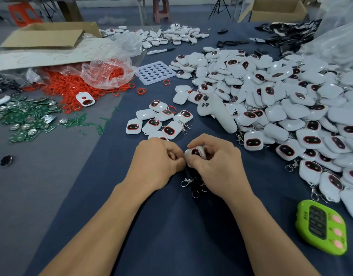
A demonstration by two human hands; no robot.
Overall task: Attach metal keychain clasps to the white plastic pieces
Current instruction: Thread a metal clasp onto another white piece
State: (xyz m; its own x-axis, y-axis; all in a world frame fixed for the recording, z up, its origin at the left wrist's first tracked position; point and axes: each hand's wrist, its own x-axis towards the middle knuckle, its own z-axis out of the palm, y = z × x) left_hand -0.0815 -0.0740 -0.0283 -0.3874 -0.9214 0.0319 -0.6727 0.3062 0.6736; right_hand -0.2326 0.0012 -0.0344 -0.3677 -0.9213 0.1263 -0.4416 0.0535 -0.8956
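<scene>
My right hand (215, 162) covers most of the white piece (195, 152) and part of the clasps (188, 181); whether my left hand (157, 158) pinches anything I cannot tell. Digits on the green timer (321, 226) are unreadable.

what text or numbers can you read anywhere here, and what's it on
green timer: digits on its dark display, too blurred to read
white sheet: pen-drawn loops, not readable as words
marker pen: any label too small to read
no text can be quoted
</scene>
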